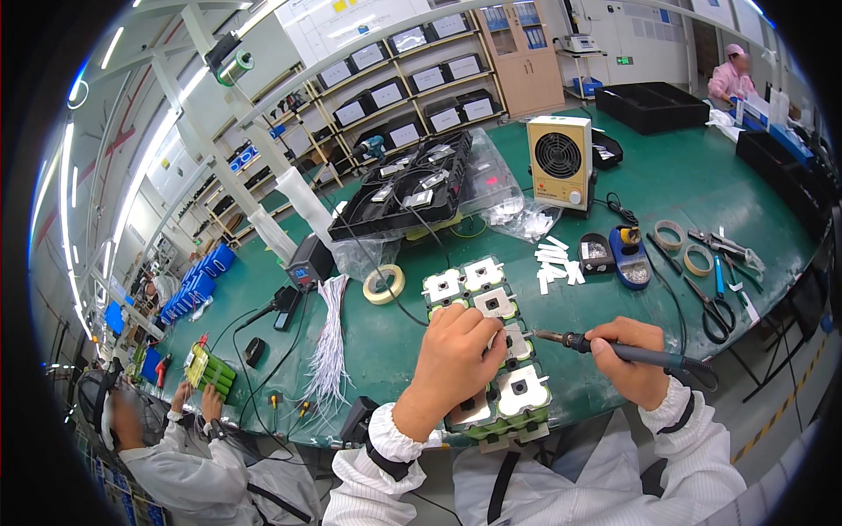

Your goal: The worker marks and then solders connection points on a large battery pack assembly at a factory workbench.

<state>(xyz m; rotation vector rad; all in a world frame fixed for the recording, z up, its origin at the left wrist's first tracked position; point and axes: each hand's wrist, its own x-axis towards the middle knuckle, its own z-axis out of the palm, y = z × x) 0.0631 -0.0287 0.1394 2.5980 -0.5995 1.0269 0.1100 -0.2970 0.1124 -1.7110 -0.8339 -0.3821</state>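
Observation:
A green battery pack (491, 351) with white and metal tabs on top lies on the green table (667, 193) in front of me. My left hand (456, 359) rests on the middle of the pack with fingers curled, pressing something small against it. My right hand (630, 355) grips a soldering iron (605, 348) like a pen. The iron's tip (537, 334) points left and sits at a tab on the pack, just beside my left fingertips.
A roll of tape (384, 284), a bundle of white wires (331, 337), white strips (556, 259), a solder stand (630, 256), scissors (715, 307) and tape rings (671, 234) lie around. Behind stand a fan unit (561, 162) and black trays (408, 188). Another person (175, 456) works at the left.

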